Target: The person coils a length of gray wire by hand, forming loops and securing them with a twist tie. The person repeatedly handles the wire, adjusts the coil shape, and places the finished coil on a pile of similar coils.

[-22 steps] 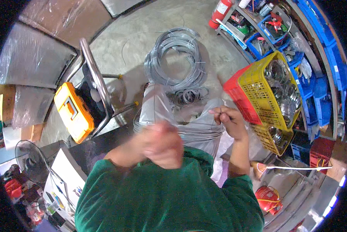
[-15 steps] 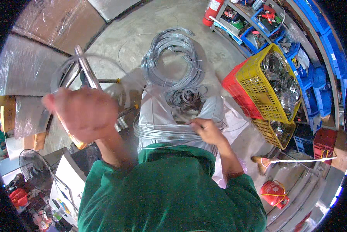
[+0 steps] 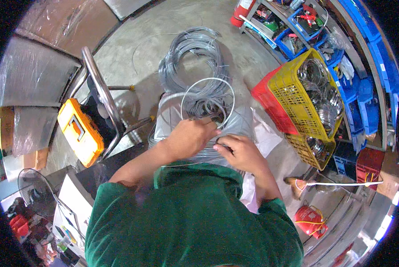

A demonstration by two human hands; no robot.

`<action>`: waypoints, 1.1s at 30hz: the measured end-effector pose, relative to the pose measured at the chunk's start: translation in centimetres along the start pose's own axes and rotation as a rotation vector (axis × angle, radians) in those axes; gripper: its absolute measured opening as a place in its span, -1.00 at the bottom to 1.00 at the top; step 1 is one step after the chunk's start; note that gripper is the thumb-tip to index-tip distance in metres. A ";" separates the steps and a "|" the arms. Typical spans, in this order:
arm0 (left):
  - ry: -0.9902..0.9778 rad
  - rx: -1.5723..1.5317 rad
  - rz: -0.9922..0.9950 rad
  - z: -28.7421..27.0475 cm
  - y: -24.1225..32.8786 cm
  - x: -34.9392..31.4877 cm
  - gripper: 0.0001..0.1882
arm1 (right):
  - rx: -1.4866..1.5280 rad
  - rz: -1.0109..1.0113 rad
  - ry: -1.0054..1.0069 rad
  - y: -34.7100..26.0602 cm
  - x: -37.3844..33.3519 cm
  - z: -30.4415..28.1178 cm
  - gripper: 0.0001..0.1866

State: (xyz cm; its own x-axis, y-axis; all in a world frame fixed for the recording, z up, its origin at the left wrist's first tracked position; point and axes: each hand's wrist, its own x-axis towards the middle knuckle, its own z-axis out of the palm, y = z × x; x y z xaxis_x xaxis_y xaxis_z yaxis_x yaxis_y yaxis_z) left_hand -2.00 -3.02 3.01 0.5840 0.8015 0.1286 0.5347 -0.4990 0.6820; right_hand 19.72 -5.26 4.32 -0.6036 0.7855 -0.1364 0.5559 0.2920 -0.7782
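My left hand [image 3: 190, 137] is closed around a wire loop [image 3: 208, 79] that stands up in front of it as a pale ring. Close beside it, my right hand [image 3: 241, 152] is pinched shut, seemingly on the wire, though the fingertips hide the exact grip. Beneath both hands, strands of a wire bundle [image 3: 210, 157] lie across a grey-white covered surface [image 3: 243, 122]. A large coil of grey wire [image 3: 170, 66] rests on the floor ahead. Between it and my hands sits a smaller tangle of wire [image 3: 195, 107].
At right, a yellow crate [image 3: 285, 91] with shiny wire coils leans against a red crate [image 3: 268, 98], near shelves of blue bins [image 3: 366, 91]. A chair's metal frame [image 3: 103, 93] and an orange toolbox [image 3: 77, 133] stand left. A red gas cylinder [image 3: 310, 221] is lower right.
My left hand has swung from the far left inward, beside my right hand. The wire loop now rises in front of my hands, and the orange toolbox has come into full view.
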 end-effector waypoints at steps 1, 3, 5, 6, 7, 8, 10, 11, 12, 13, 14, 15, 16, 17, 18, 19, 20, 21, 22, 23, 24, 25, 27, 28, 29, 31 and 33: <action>-0.041 0.011 -0.003 0.0 -0.1 -0.2 -0.78 | 0.002 0.022 0.020 0.0 0.0 -0.1 -0.73; -0.142 0.018 -0.028 0.1 -0.2 -0.6 -0.81 | 0.032 0.014 -0.028 0.3 0.0 -0.1 -0.68; -0.176 0.055 -0.016 0.3 -0.2 -0.9 -0.79 | 0.086 0.019 -0.085 0.9 0.2 0.2 -0.65; -0.201 0.076 -0.016 0.4 -0.1 -1.1 -0.78 | 0.125 0.027 -0.120 1.3 0.3 0.6 -0.66; -0.238 0.082 -0.009 0.5 -0.2 -1.4 -0.80 | 0.165 0.036 -0.152 1.7 0.3 0.9 -0.66; -0.272 0.088 -0.003 0.7 -0.2 -1.7 -0.81 | 0.153 0.030 -0.176 2.1 0.3 1.2 -0.67; -0.262 0.092 0.050 1.1 -0.6 -2.2 -0.82 | 0.123 0.008 -0.226 2.9 0.4 1.7 -0.67; -0.214 0.090 0.097 1.3 -0.9 -2.4 -0.83 | 0.120 -0.008 -0.227 3.2 0.5 1.9 -0.67; -0.192 0.105 0.105 1.6 -1.1 -2.6 -0.83 | 0.110 -0.030 -0.227 3.4 0.7 1.9 -0.66; -0.155 0.150 0.141 1.8 -1.2 -2.6 -0.83 | 0.093 -0.042 -0.233 3.6 0.9 1.8 -0.65; -0.142 0.213 0.141 2.0 -1.4 -2.6 -0.83 | 0.045 -0.006 -0.317 3.7 1.2 1.5 -0.64; -0.163 0.266 0.146 2.1 -1.5 -2.5 -0.84 | -0.010 0.041 -0.405 3.8 1.5 0.9 -0.64; -0.136 0.290 0.116 2.0 -1.6 -2.4 -0.84 | -0.040 0.024 -0.448 3.8 1.8 0.4 -0.63; -0.142 0.306 0.088 2.0 -1.6 -2.2 -0.85 | 0.019 0.011 -0.411 3.7 2.2 -0.1 -0.35; -0.149 0.323 0.059 1.7 -1.6 -2.1 -0.85 | 0.041 -0.007 -0.289 3.6 2.0 -0.9 -0.23; -0.265 0.376 -0.069 1.6 -1.4 -1.9 -0.85 | 0.065 -0.026 -0.170 3.4 1.9 -1.4 -0.08; -0.209 0.359 -0.045 1.4 -1.3 -1.8 -0.82 | 0.084 0.000 -0.096 3.1 1.7 -1.5 0.21; -0.151 0.340 -0.026 1.3 -1.1 -1.6 -0.79 | 0.266 0.000 -0.064 2.9 1.5 -1.6 0.51; -0.095 0.319 -0.003 1.2 -1.0 -1.5 -0.76 | 0.398 -0.053 -0.057 2.7 1.4 -1.0 0.51; -0.099 0.308 0.004 1.2 -0.8 -1.4 -0.80 | 0.540 -0.092 -0.013 2.4 1.5 0.1 0.51; -0.103 0.300 0.017 1.3 -0.8 -1.3 -0.84 | 0.664 -0.126 0.023 2.1 1.6 1.3 0.51; -0.107 0.292 0.028 1.4 -0.7 -1.2 -0.87 | 0.776 -0.094 0.143 1.9 1.8 2.6 0.20; -0.163 0.362 0.036 1.7 -0.7 -1.3 -0.86 | 0.948 0.038 0.282 2.4 2.5 3.5 -0.20; -0.211 0.418 0.030 2.0 -0.7 -1.4 -0.86 | 1.020 0.158 0.345 2.6 3.0 3.7 -0.40; -0.183 0.351 0.168 2.2 -0.7 -1.7 -0.78 | 1.028 0.102 0.460 2.6 3.4 3.8 -0.71; -0.145 0.376 0.136 2.9 -0.4 -1.9 -0.71 | 1.083 0.263 0.498 2.5 4.0 3.4 -0.82; -0.159 0.405 0.083 3.7 -0.1 -1.9 -0.59 | 1.155 0.382 0.564 2.0 4.7 2.9 -0.85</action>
State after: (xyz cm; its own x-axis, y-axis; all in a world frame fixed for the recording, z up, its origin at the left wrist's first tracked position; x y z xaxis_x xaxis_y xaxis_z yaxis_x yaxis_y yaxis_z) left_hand -0.92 -5.72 -0.01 0.7045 0.7087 0.0372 0.6599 -0.6735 0.3329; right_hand 16.34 -2.54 0.32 -0.0475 0.9117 -0.4081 -0.3307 -0.3999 -0.8548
